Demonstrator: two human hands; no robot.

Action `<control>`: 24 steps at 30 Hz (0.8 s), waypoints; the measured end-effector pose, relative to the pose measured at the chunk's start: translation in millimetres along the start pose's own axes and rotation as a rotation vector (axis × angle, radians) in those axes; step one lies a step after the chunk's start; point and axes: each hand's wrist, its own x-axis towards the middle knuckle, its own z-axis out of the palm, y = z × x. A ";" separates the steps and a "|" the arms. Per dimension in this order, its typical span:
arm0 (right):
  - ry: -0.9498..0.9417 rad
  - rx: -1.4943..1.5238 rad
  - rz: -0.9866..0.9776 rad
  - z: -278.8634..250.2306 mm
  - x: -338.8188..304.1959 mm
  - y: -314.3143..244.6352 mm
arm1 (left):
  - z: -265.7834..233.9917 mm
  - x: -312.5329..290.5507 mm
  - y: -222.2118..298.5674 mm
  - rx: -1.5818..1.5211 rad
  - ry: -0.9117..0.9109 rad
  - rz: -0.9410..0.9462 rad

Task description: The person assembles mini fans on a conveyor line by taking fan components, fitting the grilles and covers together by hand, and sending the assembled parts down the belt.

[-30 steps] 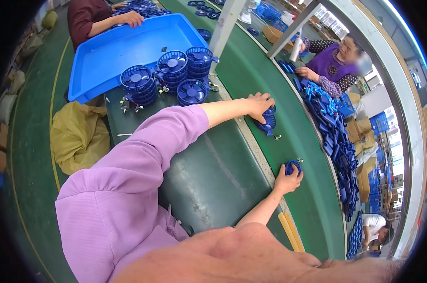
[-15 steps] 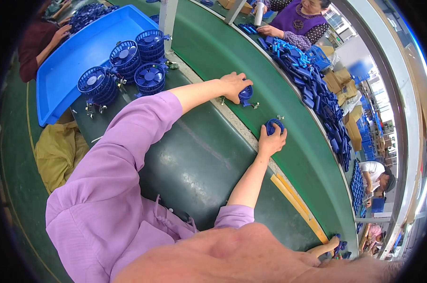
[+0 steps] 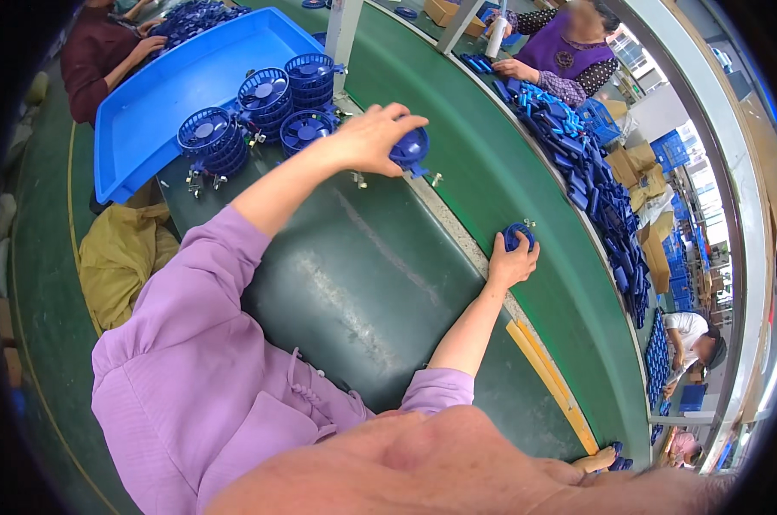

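My left hand [image 3: 373, 140] grips a small blue fan [image 3: 412, 148] by its round basket-like housing, tilted above the edge between the dark table and the green conveyor. Small metal pieces dangle from that fan. Farther right, my right hand [image 3: 513, 262] has its fingers curled round a second blue fan unit [image 3: 518, 233] on the conveyor; the hand hides part of it. Left of my left hand, several stacks of the same blue fans stand on the table, among them a front-left stack [image 3: 210, 137], a rear stack [image 3: 309, 75] and one partly behind my wrist [image 3: 305, 129].
A large blue tray [image 3: 139, 129] lies beyond the stacks. The green conveyor [image 3: 466, 163] runs past the dark table [image 3: 346, 283], with a yellow strip [image 3: 552, 382] along its edge. A metal post [image 3: 344, 47] rises behind the stacks. Across the belt, a person works beside piled blue parts [image 3: 577, 163].
My left hand has raised its fan off the conveyor and brought it left toward the stacks. My right hand stays on the other fan. The whole view has shifted slightly.
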 end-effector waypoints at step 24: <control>-0.042 0.361 -0.261 -3.0 11.5 -14.3 | -61.9 -108.0 -34.3 0.124 0.579 -0.038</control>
